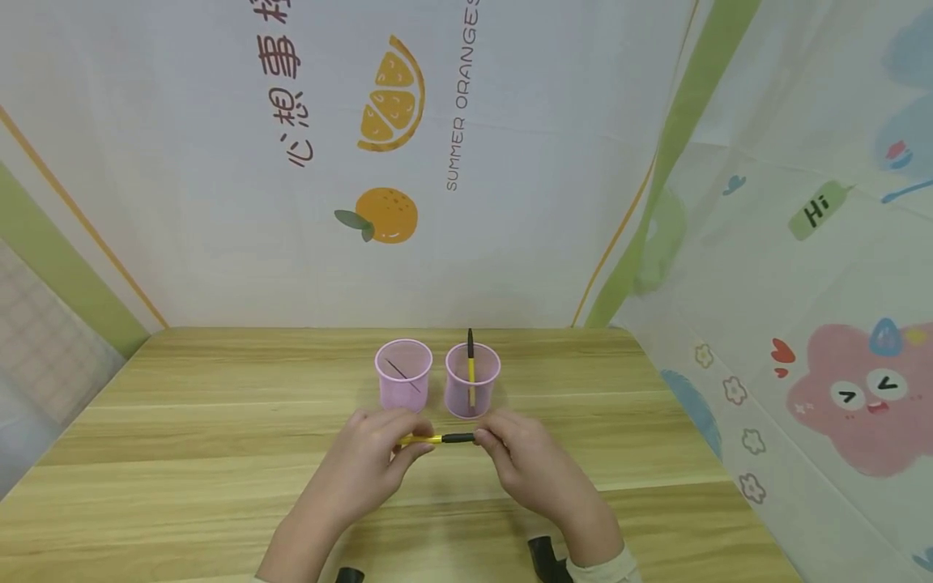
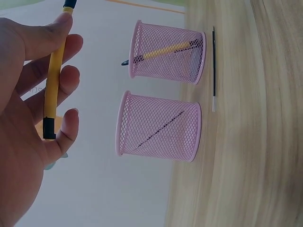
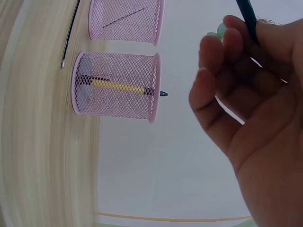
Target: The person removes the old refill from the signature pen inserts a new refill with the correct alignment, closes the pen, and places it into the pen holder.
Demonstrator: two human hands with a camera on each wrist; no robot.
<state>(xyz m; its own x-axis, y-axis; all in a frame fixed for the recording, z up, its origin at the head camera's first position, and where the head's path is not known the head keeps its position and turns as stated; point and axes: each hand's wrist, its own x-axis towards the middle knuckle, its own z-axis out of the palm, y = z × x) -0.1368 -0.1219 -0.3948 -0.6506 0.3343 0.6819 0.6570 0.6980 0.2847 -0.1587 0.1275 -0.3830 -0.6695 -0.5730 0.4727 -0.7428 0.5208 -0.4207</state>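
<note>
The right wrist view's top edge cuts off the pen in the fingers and the mesh cup left of them.

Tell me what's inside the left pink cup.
One thin dark rod leans inside the cup; nothing else shows. In the head view, the left grip and the cup's own mesh partly cover its lower end, so anything tiny there can't be ruled out.

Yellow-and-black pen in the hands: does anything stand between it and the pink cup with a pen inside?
Nothing visible stands between the held pen and that pink cup; only a thin dark rod lies flat on the table before it.
</note>
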